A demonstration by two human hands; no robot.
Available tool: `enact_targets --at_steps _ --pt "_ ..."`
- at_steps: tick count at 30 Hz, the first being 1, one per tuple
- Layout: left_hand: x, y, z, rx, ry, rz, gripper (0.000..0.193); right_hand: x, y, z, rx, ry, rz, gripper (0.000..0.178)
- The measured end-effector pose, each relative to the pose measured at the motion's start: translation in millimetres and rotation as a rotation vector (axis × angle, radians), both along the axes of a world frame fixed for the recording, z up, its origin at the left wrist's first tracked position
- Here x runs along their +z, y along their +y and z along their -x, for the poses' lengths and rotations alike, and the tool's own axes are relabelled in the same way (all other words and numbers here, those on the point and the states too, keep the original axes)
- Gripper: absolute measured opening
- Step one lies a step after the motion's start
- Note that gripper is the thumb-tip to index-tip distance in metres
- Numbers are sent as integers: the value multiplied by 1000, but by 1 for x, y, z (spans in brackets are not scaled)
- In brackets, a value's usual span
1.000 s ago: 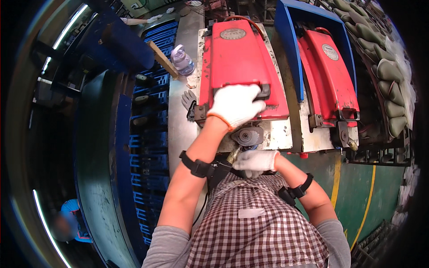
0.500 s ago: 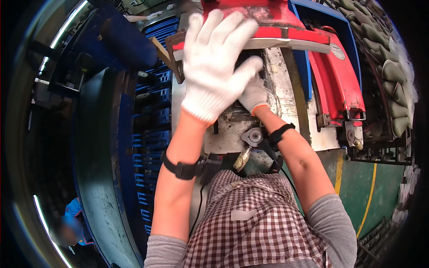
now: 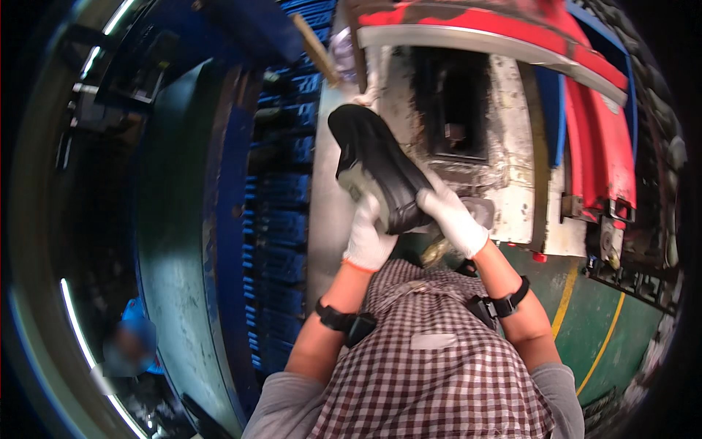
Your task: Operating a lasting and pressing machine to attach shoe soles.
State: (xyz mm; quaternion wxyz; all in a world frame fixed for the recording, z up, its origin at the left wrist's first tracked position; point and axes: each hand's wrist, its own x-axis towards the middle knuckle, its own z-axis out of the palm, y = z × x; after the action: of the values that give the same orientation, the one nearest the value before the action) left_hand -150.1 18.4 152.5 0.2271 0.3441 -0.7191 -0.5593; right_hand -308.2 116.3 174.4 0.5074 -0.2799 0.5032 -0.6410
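Observation:
A black shoe [image 3: 382, 161] with a grey-green part along its left side is held between my two gloved hands, tilted with its far end up and to the left. My left hand [image 3: 368, 238], in a white knit glove, grips the near left side of the shoe. On its near right side, my right hand [image 3: 455, 221], gloved alike, is closed with the thumb over the black surface. Beyond my hands is the machine's dark recessed opening [image 3: 453, 102], beneath a raised red cover [image 3: 475, 22] with a pale lower edge.
At the left runs a long greenish belt or table [image 3: 175, 241] with a blue frame. Blue slatted racks [image 3: 278, 197] stand beside it. Another red machine cover [image 3: 599, 154] is at the right, near a rack of grey shoe-shaped pieces. Another person [image 3: 135, 340] is at lower left.
My hands have come back from the red cover and now hold the black shoe in front of me. The dark opening has come into view, and my view has shifted left.

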Motion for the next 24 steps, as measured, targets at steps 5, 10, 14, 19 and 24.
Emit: enact_targets --at_steps 5,10,14,19,24 --pt "-56 -44 -40 629 653 -1295 73 -13 22 3 -119 1357 -154 59" --pt "-176 -132 -116 870 337 -1068 51 -46 42 17 -275 1537 -301 36" --pt "-214 -201 -155 984 169 -1001 47 -44 41 13 -283 1525 -303 23" --pt "-247 -276 -229 1116 -131 -495 57 -45 40 13 -277 1572 -306 22" --pt "-253 -264 -254 1215 -673 -302 88 -44 38 12 -255 1545 -303 21"
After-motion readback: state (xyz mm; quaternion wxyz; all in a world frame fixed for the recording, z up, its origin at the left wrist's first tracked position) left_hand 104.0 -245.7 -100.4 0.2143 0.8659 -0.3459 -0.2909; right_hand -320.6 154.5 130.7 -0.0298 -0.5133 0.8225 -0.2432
